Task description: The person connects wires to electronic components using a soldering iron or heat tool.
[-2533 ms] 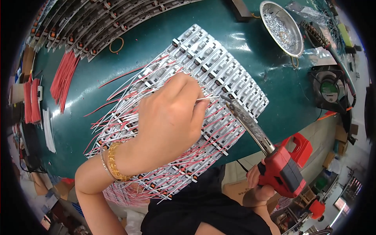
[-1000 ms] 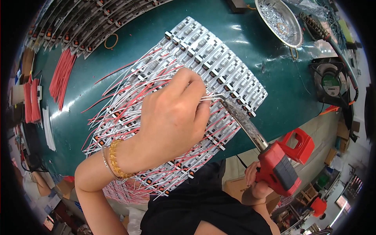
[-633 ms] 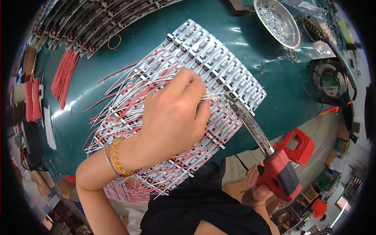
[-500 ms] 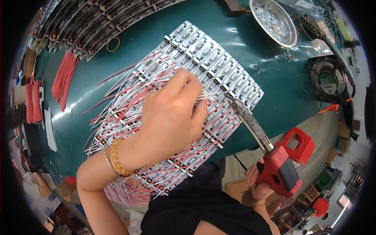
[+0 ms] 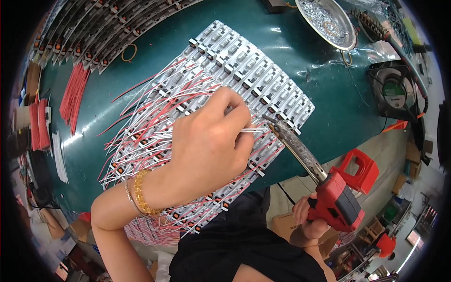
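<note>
My left hand (image 5: 204,143) is closed in a pinch on thin white wires (image 5: 255,131), whose ends poke out past the fingertips. It rests over a panel of silvery modules (image 5: 256,70) set side by side in rows, with many red and white wires attached. My right hand (image 5: 307,220) grips the handle of a red and black soldering gun (image 5: 334,199). The gun's dark, worn tip points up and left, close to the white wire ends and just above the modules. Whether the tip touches a module cannot be made out.
Bundles of red wires (image 5: 74,96) and white wires (image 5: 59,157) lie at left. More module strips (image 5: 112,23) stand at the far left. A metal dish (image 5: 329,26) of scraps, another soldering tool (image 5: 390,40) and a fan (image 5: 392,91) sit at right. A red stand (image 5: 359,171) is beside the gun.
The panel has shifted slightly up and left in view. My left hand has moved a little right over it, still pinching white wires. The gun's tip has dipped slightly left.
</note>
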Demonstrator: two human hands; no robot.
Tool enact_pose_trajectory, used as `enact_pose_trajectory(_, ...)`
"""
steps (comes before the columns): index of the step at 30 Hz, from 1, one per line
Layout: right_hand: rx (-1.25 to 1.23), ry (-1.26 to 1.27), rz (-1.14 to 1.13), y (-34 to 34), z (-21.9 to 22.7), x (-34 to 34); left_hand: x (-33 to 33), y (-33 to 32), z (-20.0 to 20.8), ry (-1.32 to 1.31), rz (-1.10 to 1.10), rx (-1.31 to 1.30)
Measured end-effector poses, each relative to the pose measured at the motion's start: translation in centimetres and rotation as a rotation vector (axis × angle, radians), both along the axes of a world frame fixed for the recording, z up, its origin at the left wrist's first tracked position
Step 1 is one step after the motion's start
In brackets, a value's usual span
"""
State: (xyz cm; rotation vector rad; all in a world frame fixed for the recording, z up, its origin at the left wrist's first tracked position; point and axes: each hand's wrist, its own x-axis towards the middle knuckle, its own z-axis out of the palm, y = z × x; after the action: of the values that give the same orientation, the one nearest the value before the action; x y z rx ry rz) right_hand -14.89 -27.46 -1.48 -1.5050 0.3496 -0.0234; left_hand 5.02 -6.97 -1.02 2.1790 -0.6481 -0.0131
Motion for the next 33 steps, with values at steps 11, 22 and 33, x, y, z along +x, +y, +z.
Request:
enact_pose_trajectory(11, -0.506, 0.129, 0.127, -2.4, -2.5, -4.1, 0.0, -0.1, 0.3, -0.013, 0.003, 0.078)
enact_pose_trajectory(22, -0.187, -0.143, 0.002, -1.2, -2.4, -1.9, -0.1, -0.2, 0.0, -0.009, 0.002, 0.03)
enact_pose_trajectory(33, 0.058, -0.112, -0.026, -0.6, -0.4, -0.4, 0.1, 0.5, 2.1, 0.021, -0.041, -0.159)
